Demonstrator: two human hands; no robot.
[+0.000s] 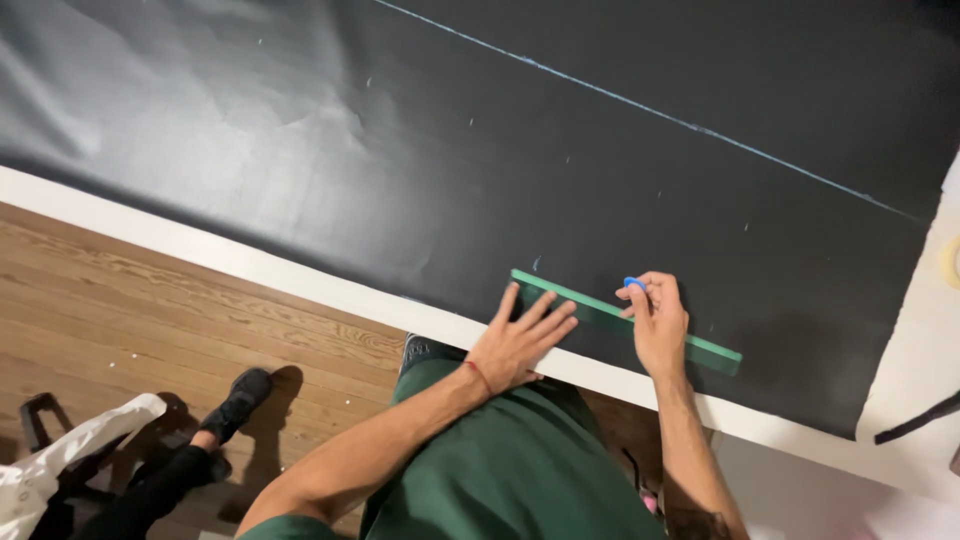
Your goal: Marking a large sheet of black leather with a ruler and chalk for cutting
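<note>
Clearly, the left hand [515,345] lies flat, fingers spread, pressing a green ruler [625,320] onto black fabric [450,170] covering the white surface [250,262]. The right hand [657,325] pinches blue chalk [634,284] at the ruler's far edge. Firm, even pressure should keep the ruler from slipping while marking. It looks long, thin and translucent.

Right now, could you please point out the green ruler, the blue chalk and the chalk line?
green ruler [600,310], head view, bare middle stretch.
blue chalk [634,283], head view, exposed tip.
chalk line [640,104], head view, mid-length.
</note>
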